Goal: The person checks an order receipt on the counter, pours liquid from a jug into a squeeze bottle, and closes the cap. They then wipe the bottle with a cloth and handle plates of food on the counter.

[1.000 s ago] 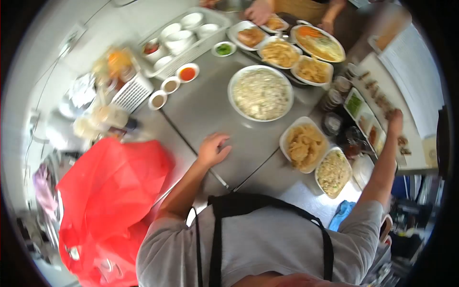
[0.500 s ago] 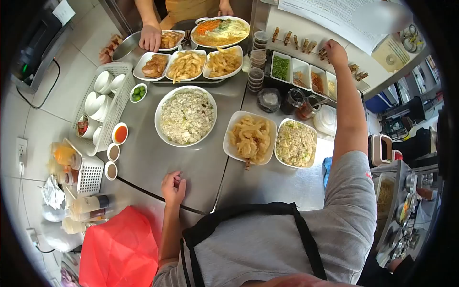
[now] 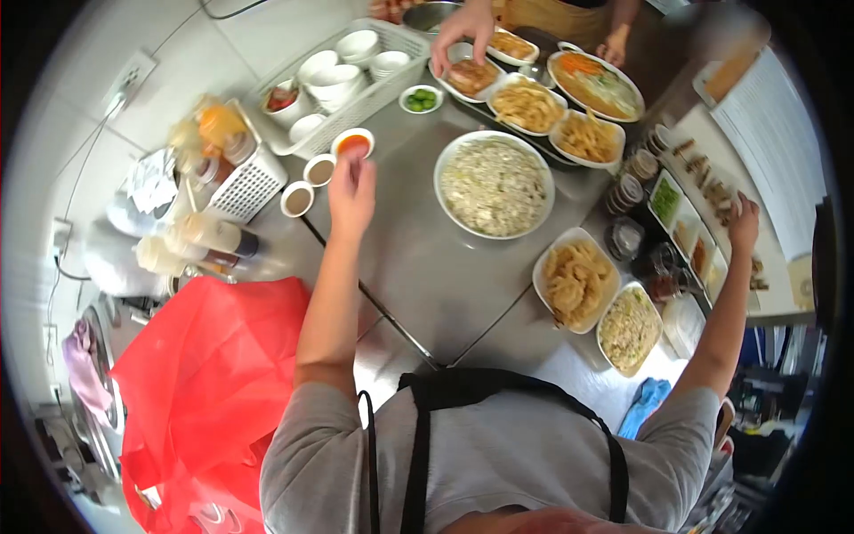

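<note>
My left hand (image 3: 353,196) is stretched over the steel table (image 3: 414,276), its fingertips at the small cup of orange-red sauce (image 3: 353,141); whether it grips the cup is unclear. Two cups of brown sauce (image 3: 297,199) stand beside it. Far to the right, my right hand (image 3: 744,222) is at the row of wooden clips (image 3: 714,191) on the white ledge; its fingertips are too small to read. Between my hands sit a large bowl of rice (image 3: 495,185), a dish of fried pieces (image 3: 578,279) and a smaller rice dish (image 3: 629,329).
Across the table a co-worker's hand (image 3: 464,36) reaches over a meat dish (image 3: 470,76). A white basket of bowls (image 3: 382,102) stands back left, bottles (image 3: 213,233) at left, a red bag (image 3: 209,383) near left. Jars (image 3: 625,238) and a topping tray (image 3: 683,222) are at right.
My left hand has moved forward from the table's near part to the sauce cups. My right hand remains by the clips. The co-worker's hand has moved over the meat dish. The view has swung.
</note>
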Tool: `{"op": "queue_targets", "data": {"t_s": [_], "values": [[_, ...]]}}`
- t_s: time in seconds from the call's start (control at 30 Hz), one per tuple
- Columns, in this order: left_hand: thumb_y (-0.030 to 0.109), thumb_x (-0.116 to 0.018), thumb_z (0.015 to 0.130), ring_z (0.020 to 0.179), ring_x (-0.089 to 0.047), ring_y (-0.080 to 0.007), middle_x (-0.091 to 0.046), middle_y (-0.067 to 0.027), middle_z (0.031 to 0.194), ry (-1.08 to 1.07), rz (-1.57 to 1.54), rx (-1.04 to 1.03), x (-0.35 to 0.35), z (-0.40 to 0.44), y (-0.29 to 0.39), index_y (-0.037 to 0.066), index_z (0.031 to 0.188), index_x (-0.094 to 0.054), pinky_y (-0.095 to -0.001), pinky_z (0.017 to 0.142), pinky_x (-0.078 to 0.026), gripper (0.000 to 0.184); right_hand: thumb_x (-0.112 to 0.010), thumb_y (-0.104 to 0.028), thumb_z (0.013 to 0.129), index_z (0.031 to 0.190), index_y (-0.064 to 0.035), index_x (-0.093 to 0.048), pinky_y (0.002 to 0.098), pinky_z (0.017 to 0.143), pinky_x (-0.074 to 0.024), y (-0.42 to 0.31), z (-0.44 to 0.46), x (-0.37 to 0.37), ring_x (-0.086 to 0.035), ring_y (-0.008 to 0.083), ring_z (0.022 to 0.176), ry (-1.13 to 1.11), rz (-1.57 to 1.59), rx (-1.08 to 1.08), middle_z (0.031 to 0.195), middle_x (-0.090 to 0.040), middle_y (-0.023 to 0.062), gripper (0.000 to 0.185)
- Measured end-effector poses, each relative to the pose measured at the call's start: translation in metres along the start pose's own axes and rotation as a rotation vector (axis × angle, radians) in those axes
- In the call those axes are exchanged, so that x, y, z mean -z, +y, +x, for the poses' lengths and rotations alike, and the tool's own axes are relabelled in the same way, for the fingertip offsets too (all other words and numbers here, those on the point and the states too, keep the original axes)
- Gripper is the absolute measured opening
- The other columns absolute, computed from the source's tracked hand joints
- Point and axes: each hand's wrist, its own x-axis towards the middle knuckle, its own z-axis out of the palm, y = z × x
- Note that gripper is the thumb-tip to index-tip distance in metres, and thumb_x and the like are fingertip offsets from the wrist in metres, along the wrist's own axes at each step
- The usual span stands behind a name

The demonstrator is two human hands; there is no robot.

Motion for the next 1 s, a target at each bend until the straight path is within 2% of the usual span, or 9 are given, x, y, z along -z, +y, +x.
{"op": "queue_targets", "data": {"t_s": [0.17, 0.23, 0.33, 0.47, 0.57, 0.77, 0.87, 0.93, 1.0], "values": [[0.017, -0.052, 0.076, 0.082, -0.055, -0.0237, -0.056, -0.0136, 0.089, 0.172, 0.563, -0.003, 0.036, 0.116, -0.017, 0.005, 0.098, -0.056, -0.0332, 0.070, -0.043, 0.025, -0.048, -0.012, 0.081, 0.103, -0.0053, -0.052, 0.0343, 0.072, -0.0423, -0.047, -0.022, 0.050, -0.051, 0.0278, 0.086, -0.195, 0.463, 0.125, 0.100, -0.051, 0.0146, 0.023], [0.020, -0.052, 0.076, 0.089, -0.054, -0.0292, -0.056, -0.0167, 0.094, 0.208, 0.829, 0.056, 0.053, 0.154, -0.051, 0.009, 0.102, -0.056, -0.0384, 0.075, -0.043, 0.029, -0.047, -0.007, 0.080, 0.100, -0.0019, -0.052, 0.0313, 0.067, -0.0415, -0.069, -0.040, 0.077, -0.051, 0.0254, 0.077, -0.095, 0.414, 0.438, 0.096, -0.051, 0.0147, 0.021], [0.023, -0.054, 0.072, 0.097, -0.051, -0.0318, -0.053, -0.0190, 0.103, 0.020, 1.070, 0.107, 0.055, 0.180, -0.077, 0.009, 0.112, -0.050, -0.0385, 0.082, -0.041, 0.042, -0.048, -0.003, 0.077, 0.096, -0.0001, -0.052, 0.0302, 0.063, -0.0412, -0.123, -0.075, 0.137, -0.050, 0.0245, 0.070, -0.238, 0.427, 0.347, 0.091, -0.051, 0.0150, 0.020], [0.025, -0.050, 0.074, 0.108, -0.045, -0.0320, -0.048, -0.0130, 0.117, -0.294, 1.274, 0.705, 0.056, 0.195, -0.064, 0.016, 0.119, -0.045, -0.0389, 0.086, -0.039, 0.046, -0.049, 0.000, 0.074, 0.097, 0.0008, -0.052, 0.0303, 0.061, -0.0415, -0.154, -0.099, 0.173, -0.050, 0.0241, 0.066, -0.287, 0.503, 0.391, 0.089, -0.051, 0.0150, 0.023], [0.027, -0.051, 0.074, 0.111, -0.044, -0.0300, -0.044, -0.0090, 0.123, -0.477, 1.141, 0.765, 0.077, 0.209, -0.111, 0.015, 0.120, -0.045, -0.0375, 0.088, -0.039, 0.048, -0.050, 0.001, 0.073, 0.095, 0.0016, -0.053, 0.0305, 0.059, -0.0418, -0.173, -0.112, 0.195, -0.051, 0.0240, 0.064, -0.379, 0.490, 0.339, 0.086, -0.052, 0.0150, 0.022], [0.034, -0.058, 0.070, 0.103, -0.051, -0.0261, -0.051, -0.0152, 0.113, -0.509, 1.353, 0.464, 0.077, 0.208, -0.115, 0.006, 0.109, -0.054, -0.0352, 0.084, -0.042, 0.048, -0.052, 0.003, 0.070, 0.089, 0.0017, -0.055, 0.0312, 0.059, -0.0430, -0.197, -0.128, 0.208, -0.053, 0.0247, 0.063, -0.436, 0.509, 0.273, 0.081, -0.054, 0.0141, 0.019], [0.048, -0.061, 0.065, 0.092, -0.055, -0.0265, -0.056, -0.0164, 0.100, -0.011, 1.146, 0.298, 0.055, 0.204, -0.046, 0.006, 0.095, -0.058, -0.0372, 0.074, -0.045, 0.052, -0.055, -0.001, 0.070, 0.088, -0.0003, -0.056, 0.0309, 0.066, -0.0429, -0.225, -0.146, 0.202, -0.054, 0.0244, 0.073, -0.425, 0.677, 0.363, 0.082, -0.055, 0.0122, 0.018], [0.039, -0.060, 0.069, 0.078, -0.057, -0.0261, -0.058, -0.0127, 0.083, 0.126, 1.136, -0.200, 0.028, 0.214, -0.055, 0.006, 0.081, -0.061, -0.0369, 0.065, -0.047, 0.035, -0.058, -0.008, 0.074, 0.088, -0.0019, -0.056, 0.0289, 0.071, -0.0417, -0.269, -0.184, 0.199, -0.054, 0.0194, 0.081, -0.799, 1.161, 0.050, 0.085, -0.057, 0.0086, 0.015], [0.030, -0.054, 0.075, 0.087, -0.054, -0.0260, -0.059, -0.0092, 0.091, -0.105, 1.162, -0.307, 0.000, 0.226, -0.065, 0.010, 0.085, -0.061, -0.0382, 0.073, -0.044, 0.023, -0.057, -0.009, 0.078, 0.091, -0.0024, -0.057, 0.0273, 0.074, -0.0420, -0.323, -0.223, 0.187, -0.054, 0.0168, 0.084, -1.207, 1.415, 0.157, 0.088, -0.058, 0.0075, 0.015]]}}
